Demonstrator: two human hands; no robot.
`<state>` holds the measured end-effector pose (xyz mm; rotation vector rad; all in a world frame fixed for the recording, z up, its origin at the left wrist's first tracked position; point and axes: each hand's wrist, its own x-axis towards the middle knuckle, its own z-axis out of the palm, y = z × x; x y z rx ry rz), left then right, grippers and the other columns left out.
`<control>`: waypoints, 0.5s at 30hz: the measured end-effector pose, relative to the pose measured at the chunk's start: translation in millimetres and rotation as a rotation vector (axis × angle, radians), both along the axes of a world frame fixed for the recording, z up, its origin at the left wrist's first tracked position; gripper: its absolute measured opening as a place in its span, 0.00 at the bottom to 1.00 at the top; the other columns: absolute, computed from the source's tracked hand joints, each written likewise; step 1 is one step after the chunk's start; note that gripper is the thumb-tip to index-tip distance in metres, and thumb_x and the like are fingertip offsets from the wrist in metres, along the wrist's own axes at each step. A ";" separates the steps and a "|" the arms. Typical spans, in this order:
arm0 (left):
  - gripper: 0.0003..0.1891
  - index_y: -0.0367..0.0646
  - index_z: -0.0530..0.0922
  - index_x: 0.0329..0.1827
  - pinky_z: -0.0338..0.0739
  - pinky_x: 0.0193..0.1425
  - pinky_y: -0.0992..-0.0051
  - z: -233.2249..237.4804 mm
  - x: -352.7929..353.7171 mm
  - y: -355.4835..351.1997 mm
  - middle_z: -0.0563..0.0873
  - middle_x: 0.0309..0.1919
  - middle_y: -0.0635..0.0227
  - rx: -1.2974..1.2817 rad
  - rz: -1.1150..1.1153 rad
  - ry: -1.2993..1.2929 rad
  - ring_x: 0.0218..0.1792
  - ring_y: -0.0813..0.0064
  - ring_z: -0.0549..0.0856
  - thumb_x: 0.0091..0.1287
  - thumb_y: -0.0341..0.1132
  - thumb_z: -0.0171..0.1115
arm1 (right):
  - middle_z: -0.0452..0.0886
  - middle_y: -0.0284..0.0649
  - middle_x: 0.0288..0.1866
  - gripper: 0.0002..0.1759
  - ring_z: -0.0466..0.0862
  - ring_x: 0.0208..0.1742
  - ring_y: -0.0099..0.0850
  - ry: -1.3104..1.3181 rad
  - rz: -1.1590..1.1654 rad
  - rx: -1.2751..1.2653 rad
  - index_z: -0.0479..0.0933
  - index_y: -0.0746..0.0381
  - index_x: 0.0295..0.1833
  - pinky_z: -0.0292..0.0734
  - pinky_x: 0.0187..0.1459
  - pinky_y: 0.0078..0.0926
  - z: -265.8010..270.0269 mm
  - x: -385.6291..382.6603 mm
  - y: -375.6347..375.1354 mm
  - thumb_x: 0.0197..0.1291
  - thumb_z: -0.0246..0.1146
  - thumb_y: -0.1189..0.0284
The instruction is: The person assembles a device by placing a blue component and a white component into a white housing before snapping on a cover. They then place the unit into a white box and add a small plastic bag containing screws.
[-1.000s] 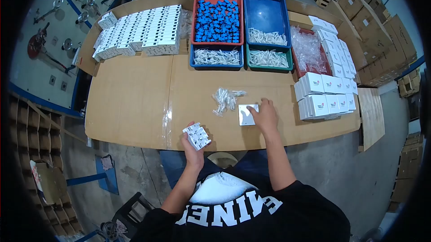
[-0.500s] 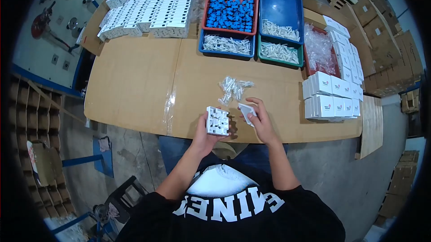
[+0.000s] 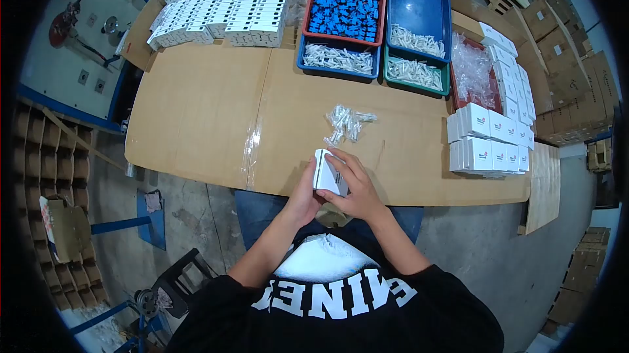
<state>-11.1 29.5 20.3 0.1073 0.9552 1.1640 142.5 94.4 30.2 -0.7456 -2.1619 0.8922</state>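
Just past the front edge of the table, my left hand (image 3: 303,197) is closed around the left side of a white square plastic housing (image 3: 318,171). My right hand (image 3: 357,188) grips a white cover plate (image 3: 332,179) against the housing, fingers over its top and thumb at its lower edge. The two pieces are together between my palms, tilted on edge. The housing's inner side is hidden. Beyond my fingertips, several small clear bags of white parts (image 3: 344,122) lie in a loose pile on the cardboard table top (image 3: 196,117).
Rows of white housings (image 3: 259,12) stand back left. A red tray (image 3: 382,5) of blue parts, blue trays (image 3: 419,9) and a green tray (image 3: 449,81) with white pieces stand behind. At right are a red bin of clear bags (image 3: 473,74) and stacked white boxes (image 3: 488,150).
My right hand has moved left and brought the cover plate against the housing. My left hand has turned the housing on edge, so its inner face no longer shows. The view has shifted slightly.
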 end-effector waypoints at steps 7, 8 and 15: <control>0.32 0.51 0.71 0.77 0.82 0.66 0.66 -6.9 2.3 -0.6 0.83 0.64 0.66 0.007 -0.002 -0.031 0.62 0.70 0.85 0.85 0.65 0.44 | 0.76 0.50 0.76 0.42 0.79 0.73 0.50 0.028 -0.007 -0.071 0.77 0.64 0.73 0.75 0.72 0.46 -4.2 -1.9 -2.1 0.55 0.82 0.61; 0.33 0.51 0.71 0.78 0.82 0.65 0.66 -7.6 2.2 -1.0 0.83 0.64 0.66 0.027 -0.004 0.001 0.62 0.70 0.85 0.85 0.65 0.43 | 0.75 0.50 0.77 0.42 0.78 0.74 0.50 0.029 0.008 -0.063 0.77 0.64 0.73 0.75 0.73 0.46 -3.2 -1.8 -1.0 0.54 0.82 0.61; 0.33 0.46 0.69 0.78 0.82 0.57 0.72 -19.7 -16.8 -6.2 0.84 0.62 0.64 0.020 -0.207 0.352 0.55 0.75 0.86 0.86 0.63 0.41 | 0.74 0.48 0.79 0.43 0.75 0.79 0.49 0.052 0.109 -0.158 0.77 0.62 0.74 0.72 0.76 0.45 -7.8 4.4 8.2 0.52 0.84 0.66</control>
